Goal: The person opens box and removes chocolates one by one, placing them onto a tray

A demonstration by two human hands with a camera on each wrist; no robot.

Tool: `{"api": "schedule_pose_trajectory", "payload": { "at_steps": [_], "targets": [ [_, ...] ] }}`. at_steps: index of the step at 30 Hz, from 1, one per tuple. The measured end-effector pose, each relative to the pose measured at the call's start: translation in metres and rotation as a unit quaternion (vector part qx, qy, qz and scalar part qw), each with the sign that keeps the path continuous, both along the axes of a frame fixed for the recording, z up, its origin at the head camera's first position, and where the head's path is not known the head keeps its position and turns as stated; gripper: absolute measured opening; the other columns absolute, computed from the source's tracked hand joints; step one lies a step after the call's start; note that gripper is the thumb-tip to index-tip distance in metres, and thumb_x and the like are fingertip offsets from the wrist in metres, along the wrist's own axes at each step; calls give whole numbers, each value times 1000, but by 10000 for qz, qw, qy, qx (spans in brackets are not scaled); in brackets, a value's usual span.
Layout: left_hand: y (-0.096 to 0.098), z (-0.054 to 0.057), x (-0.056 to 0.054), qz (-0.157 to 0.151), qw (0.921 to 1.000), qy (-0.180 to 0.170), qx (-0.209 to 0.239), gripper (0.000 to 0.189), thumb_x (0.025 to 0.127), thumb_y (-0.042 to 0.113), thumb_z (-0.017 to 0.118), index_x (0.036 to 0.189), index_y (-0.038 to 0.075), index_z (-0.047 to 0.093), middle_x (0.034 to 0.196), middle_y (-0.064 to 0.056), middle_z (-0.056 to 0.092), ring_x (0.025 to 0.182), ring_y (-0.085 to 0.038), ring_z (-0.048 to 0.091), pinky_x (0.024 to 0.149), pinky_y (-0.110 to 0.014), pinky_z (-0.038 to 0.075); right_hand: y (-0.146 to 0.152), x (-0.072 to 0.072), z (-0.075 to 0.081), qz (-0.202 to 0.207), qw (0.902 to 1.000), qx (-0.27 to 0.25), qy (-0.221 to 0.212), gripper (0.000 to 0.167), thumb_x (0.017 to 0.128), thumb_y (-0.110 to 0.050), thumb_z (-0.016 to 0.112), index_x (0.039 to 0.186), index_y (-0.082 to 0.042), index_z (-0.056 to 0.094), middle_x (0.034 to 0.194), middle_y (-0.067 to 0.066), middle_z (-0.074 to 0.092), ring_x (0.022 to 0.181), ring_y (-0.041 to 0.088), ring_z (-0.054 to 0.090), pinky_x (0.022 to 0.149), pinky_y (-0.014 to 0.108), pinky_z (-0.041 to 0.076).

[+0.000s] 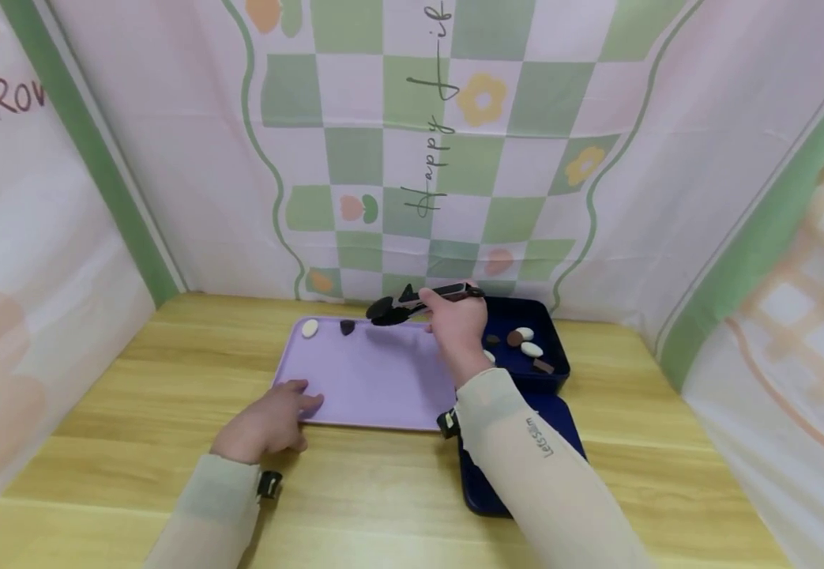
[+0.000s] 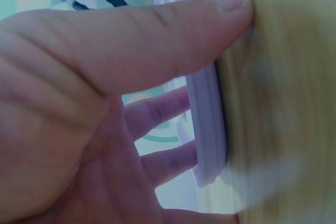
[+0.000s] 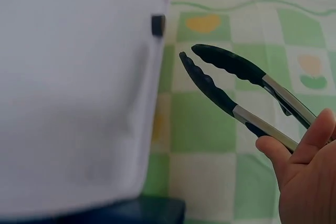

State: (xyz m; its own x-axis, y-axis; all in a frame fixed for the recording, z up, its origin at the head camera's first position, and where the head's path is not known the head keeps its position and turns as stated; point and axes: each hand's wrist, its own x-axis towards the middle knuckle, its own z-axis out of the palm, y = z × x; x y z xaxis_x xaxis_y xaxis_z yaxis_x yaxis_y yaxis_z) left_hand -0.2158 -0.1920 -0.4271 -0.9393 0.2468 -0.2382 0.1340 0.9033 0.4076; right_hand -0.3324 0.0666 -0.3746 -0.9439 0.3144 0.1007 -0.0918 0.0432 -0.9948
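Above the back edge of the lilac tray (image 1: pixel 376 379), my right hand (image 1: pixel 457 324) grips black-tipped metal tongs (image 3: pixel 226 85) by the handles. The tongs' tips point left and stand a little apart, with nothing between them in the right wrist view. On the tray's far side lie a white oval piece (image 1: pixel 310 328) and a dark brown piece (image 1: pixel 347 326). My left hand (image 1: pixel 265 423) is at the tray's near left corner, fingers spread and reaching over the rim. Its thumb (image 2: pixel 173 40) lies outside the near edge, by the wooden table.
A navy box (image 1: pixel 564 371) at the right holds several white and brown pieces, partly hidden by my right hand. In front of it lies a navy lid-like tray (image 1: pixel 479 482), partly under my right forearm. A patterned curtain (image 1: pixel 412 158) hangs behind the wooden table (image 1: pixel 355 498).
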Motion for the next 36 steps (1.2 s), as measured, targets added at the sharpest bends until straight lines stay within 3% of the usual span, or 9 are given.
{"api": "schedule_pose_trajectory", "payload": {
  "at_steps": [5, 9, 15, 19, 22, 27, 33, 36],
  "targets": [
    [-1, 0, 1, 91, 9999, -16, 94, 70, 75, 0, 81, 140, 9, 58, 155, -23, 34, 141, -48, 27, 112, -63, 26, 29, -1, 16, -49, 9997, -237, 41, 56, 82, -23, 83, 128, -5, 56, 95, 14, 67, 58, 20, 63, 46, 33, 56],
    [0, -1, 1, 67, 10000, -1, 71, 69, 75, 1, 81, 140, 9, 58, 155, -23, 34, 141, -48, 27, 112, -62, 25, 55, -3, 28, -200, 9984, -460, 250, 61, 80, -18, 85, 130, -2, 52, 95, 15, 69, 60, 18, 67, 43, 30, 55],
    [1, -1, 0, 86, 10000, -33, 29, 68, 76, 2, 81, 140, 10, 58, 156, -22, 33, 142, -48, 26, 112, -62, 25, 94, -2, 38, -482, 9983, -78, 316, 48, 82, -23, 84, 116, -8, 53, 95, 13, 70, 58, 17, 67, 45, 31, 56],
    [1, -1, -1, 50, 10000, -24, 5, 68, 77, 2, 81, 140, 9, 58, 155, -23, 33, 141, -48, 26, 112, -62, 25, 112, 1, 40, -436, 9988, 181, 140, 52, 82, -30, 83, 121, -13, 52, 103, 11, 67, 70, 20, 67, 50, 31, 57],
    [0, -1, -1, 39, 10000, -37, 15, 68, 77, 2, 81, 140, 9, 57, 156, -22, 33, 142, -48, 25, 112, -62, 24, 120, 2, 40, -444, 9968, 657, 46, 53, 83, -36, 82, 121, -15, 52, 103, 11, 65, 68, 20, 64, 55, 32, 58],
    [-1, -1, 0, 45, 10000, -64, 39, 68, 77, 1, 81, 140, 10, 57, 156, -22, 33, 142, -47, 25, 112, -63, 24, 130, 4, 37, -543, 9861, 1566, 58, 46, 83, -36, 81, 107, -13, 49, 95, 11, 64, 60, 25, 62, 57, 35, 58],
    [-1, 3, 1, -106, 9999, -34, -66, 68, 76, 3, 81, 140, 8, 58, 155, -24, 34, 140, -49, 28, 111, -63, 26, 139, 9, 33, -691, 9608, 2684, -31, 51, 83, -46, 79, 97, -11, 45, 91, 11, 55, 79, 26, 55, 71, 37, 48],
    [-2, 5, 1, -186, 9998, -5, -104, 68, 76, 4, 82, 140, 8, 58, 154, -24, 34, 139, -50, 29, 111, -63, 27, 141, 12, 32, -641, 9556, 2872, -137, 53, 82, -50, 77, 98, -10, 46, 92, 11, 55, 84, 28, 56, 73, 40, 48]
  ]
}}
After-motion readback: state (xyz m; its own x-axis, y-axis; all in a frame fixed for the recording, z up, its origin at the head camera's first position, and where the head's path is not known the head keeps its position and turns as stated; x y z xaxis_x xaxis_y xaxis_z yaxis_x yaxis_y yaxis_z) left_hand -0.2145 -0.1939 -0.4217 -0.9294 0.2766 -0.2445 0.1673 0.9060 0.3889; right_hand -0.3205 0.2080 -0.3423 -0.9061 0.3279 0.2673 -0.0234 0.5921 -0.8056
